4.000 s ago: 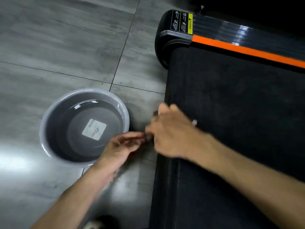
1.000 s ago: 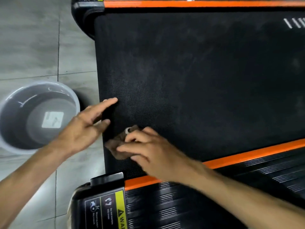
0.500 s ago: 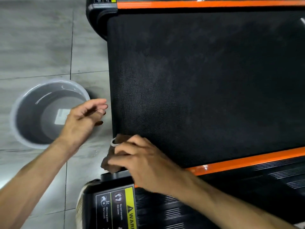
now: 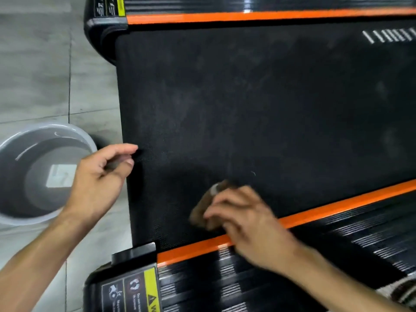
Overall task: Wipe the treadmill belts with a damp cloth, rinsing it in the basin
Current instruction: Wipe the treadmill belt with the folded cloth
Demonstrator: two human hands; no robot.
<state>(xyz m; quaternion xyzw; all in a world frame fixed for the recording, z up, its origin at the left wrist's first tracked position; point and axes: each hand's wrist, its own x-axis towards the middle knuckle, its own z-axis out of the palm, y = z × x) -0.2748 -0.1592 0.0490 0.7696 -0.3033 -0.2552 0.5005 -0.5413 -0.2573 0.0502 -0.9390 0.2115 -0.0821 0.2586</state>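
Observation:
The black treadmill belt fills the middle of the head view, dusty with pale smudges. My right hand presses a small brown cloth flat on the belt near its front orange edge, fingers spread over it. A ring shows on one finger. My left hand hovers at the belt's left edge, fingers loosely curled and holding nothing. The grey basin with water sits on the floor to the left, partly behind my left hand.
Orange side strips border the belt front and back. Ribbed black side rails lie beyond them, with a yellow warning label at the near corner. Grey floor tiles surround the basin.
My right hand has slid the cloth rightward along the belt, away from the left corner. My left hand has stayed near the belt's left edge. The camera view has shifted.

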